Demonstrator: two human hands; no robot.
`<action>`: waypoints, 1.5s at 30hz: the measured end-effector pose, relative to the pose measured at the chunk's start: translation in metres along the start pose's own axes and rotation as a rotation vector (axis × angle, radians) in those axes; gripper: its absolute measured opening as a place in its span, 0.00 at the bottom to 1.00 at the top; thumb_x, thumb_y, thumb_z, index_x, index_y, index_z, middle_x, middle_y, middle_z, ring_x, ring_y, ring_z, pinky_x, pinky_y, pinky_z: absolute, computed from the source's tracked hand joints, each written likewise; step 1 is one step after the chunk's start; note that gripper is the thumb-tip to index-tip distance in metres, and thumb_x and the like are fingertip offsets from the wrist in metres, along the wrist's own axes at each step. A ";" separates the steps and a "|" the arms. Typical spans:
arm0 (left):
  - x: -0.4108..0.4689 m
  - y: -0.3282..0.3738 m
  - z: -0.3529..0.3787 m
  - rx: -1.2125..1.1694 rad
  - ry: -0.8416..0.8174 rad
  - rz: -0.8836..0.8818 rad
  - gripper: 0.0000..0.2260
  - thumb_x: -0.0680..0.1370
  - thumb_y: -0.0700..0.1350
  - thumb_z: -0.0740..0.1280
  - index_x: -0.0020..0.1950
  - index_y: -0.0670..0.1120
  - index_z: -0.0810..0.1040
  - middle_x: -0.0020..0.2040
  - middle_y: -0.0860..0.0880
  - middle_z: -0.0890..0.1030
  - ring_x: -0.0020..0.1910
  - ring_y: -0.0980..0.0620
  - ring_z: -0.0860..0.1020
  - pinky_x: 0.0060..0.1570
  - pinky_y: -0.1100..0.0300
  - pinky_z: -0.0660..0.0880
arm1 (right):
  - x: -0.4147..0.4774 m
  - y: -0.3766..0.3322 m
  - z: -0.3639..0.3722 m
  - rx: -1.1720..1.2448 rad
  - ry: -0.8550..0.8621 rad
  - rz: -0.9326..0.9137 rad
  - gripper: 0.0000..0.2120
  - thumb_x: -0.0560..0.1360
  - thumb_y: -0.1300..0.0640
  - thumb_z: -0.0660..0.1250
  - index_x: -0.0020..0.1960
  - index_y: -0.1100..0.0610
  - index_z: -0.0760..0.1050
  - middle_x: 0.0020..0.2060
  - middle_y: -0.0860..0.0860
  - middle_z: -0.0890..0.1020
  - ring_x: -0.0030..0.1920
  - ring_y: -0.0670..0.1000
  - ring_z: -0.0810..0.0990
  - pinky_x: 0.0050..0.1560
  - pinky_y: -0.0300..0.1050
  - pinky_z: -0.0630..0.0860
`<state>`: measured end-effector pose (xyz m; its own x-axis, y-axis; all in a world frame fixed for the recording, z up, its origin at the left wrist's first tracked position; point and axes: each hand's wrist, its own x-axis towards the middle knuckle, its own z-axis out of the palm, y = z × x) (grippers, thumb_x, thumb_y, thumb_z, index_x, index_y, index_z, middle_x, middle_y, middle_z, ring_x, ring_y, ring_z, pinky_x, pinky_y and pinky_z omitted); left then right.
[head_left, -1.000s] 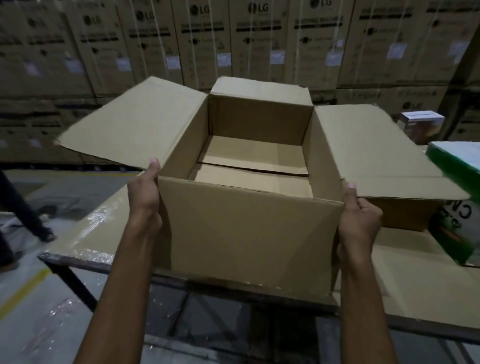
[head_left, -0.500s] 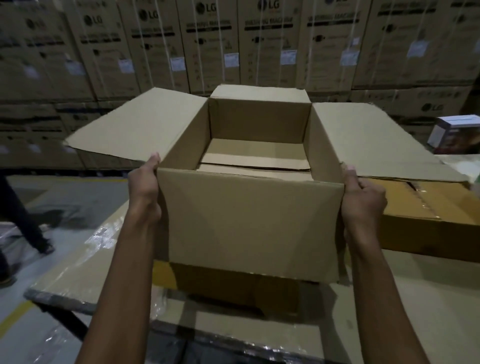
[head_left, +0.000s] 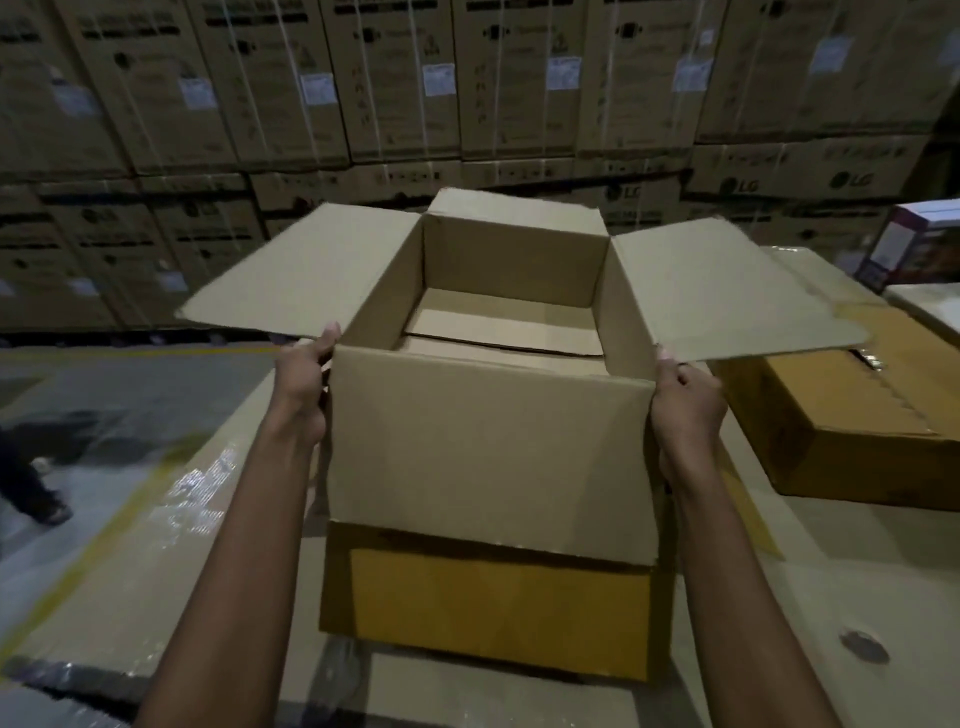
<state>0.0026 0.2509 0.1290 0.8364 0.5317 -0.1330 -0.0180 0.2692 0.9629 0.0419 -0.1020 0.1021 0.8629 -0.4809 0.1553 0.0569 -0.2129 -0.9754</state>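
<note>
Forward over the counter (head_left: 769, 587) has come the box (head_left: 488, 457). My left hand (head_left: 304, 387) and right hand (head_left: 685, 405) grip its sides. It seems lifted.

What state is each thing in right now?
box: open, side flaps spread, nothing inside
left hand: grips the box's near left corner
right hand: grips the box's near right corner
carton: closed, lying flat on the table, right of the box
</note>
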 end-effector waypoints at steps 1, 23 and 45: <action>0.005 -0.007 0.001 0.013 -0.020 -0.025 0.12 0.81 0.53 0.69 0.47 0.45 0.84 0.36 0.51 0.84 0.33 0.52 0.79 0.32 0.60 0.76 | -0.001 0.005 -0.001 -0.027 0.022 0.010 0.24 0.85 0.49 0.63 0.32 0.58 0.70 0.31 0.52 0.73 0.32 0.50 0.69 0.36 0.48 0.65; -0.013 -0.065 -0.008 1.103 0.346 0.161 0.20 0.75 0.59 0.76 0.38 0.41 0.82 0.35 0.45 0.74 0.36 0.44 0.71 0.40 0.53 0.68 | -0.047 0.047 -0.017 -0.629 0.101 0.026 0.18 0.79 0.45 0.72 0.64 0.54 0.82 0.63 0.57 0.81 0.65 0.60 0.75 0.60 0.55 0.73; 0.001 -0.073 -0.035 0.325 -0.278 0.139 0.28 0.82 0.26 0.55 0.76 0.50 0.73 0.71 0.48 0.79 0.66 0.51 0.80 0.71 0.46 0.75 | -0.055 0.030 -0.079 -0.685 -0.683 -0.035 0.43 0.74 0.78 0.64 0.61 0.27 0.74 0.74 0.40 0.69 0.72 0.49 0.68 0.70 0.56 0.74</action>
<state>-0.0143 0.2596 0.0507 0.9544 0.2972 0.0286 -0.0052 -0.0792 0.9968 -0.0434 -0.1494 0.0765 0.9845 0.0866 -0.1528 -0.0308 -0.7711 -0.6359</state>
